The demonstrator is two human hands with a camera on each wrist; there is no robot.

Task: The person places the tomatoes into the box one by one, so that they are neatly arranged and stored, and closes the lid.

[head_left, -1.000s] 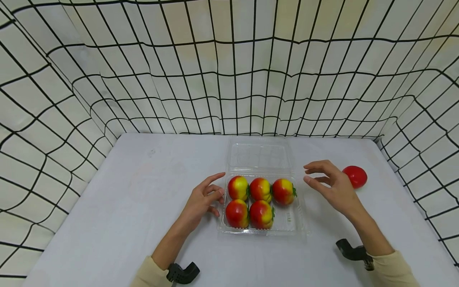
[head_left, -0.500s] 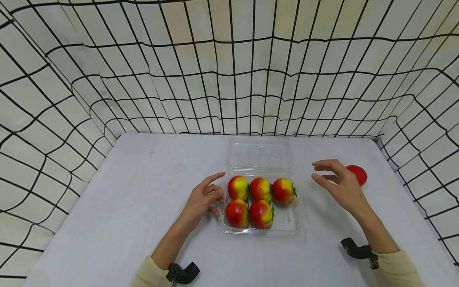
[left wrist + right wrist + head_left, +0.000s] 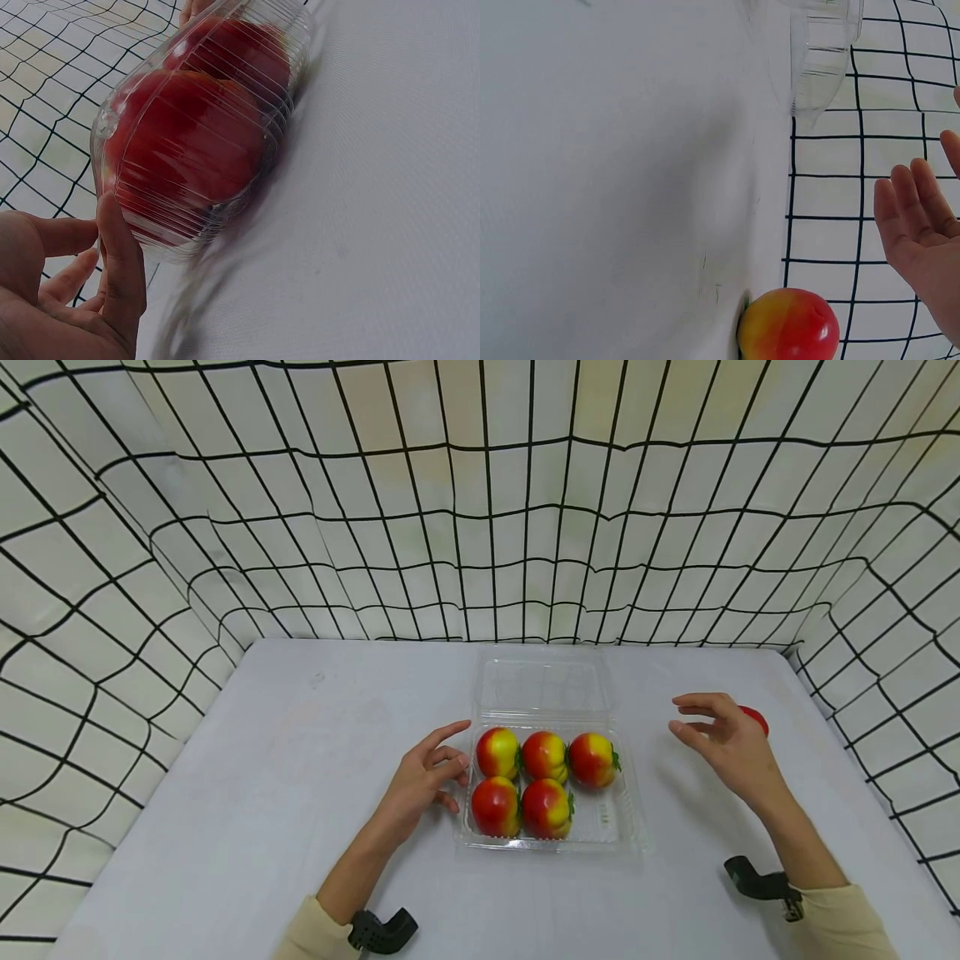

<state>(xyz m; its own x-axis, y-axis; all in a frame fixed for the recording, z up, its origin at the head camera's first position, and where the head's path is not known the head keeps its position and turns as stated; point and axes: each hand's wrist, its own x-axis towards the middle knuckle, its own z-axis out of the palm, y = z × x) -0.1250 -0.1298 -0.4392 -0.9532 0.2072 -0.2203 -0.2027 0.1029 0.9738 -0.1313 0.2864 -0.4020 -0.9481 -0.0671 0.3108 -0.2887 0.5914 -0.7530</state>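
A clear plastic clamshell box [image 3: 603, 835] lies with its lid [image 3: 543, 687] folded back. In it are red-and-yellow lobed fruits [image 3: 547, 808] with green leaves, three in the back row and two at the front left. My left hand [image 3: 420, 781] touches the box's left rim with loosely bent fingers [image 3: 121, 262]. My right hand [image 3: 731, 747] hovers to the right of the box, fingers apart and holding nothing. Behind it, partly hidden in the head view, another such fruit [image 3: 789, 326] lies loose on the table.
A white-covered table [image 3: 300, 760] bears everything. Black netting [image 3: 487, 539] over pale walls encloses its back and both sides. Black wrist cameras [image 3: 384, 932] stick out inward from both forearms.
My right hand has moved rightward, away from the box, and now covers more of the loose fruit in the head view. The left hand and the box have stayed put.
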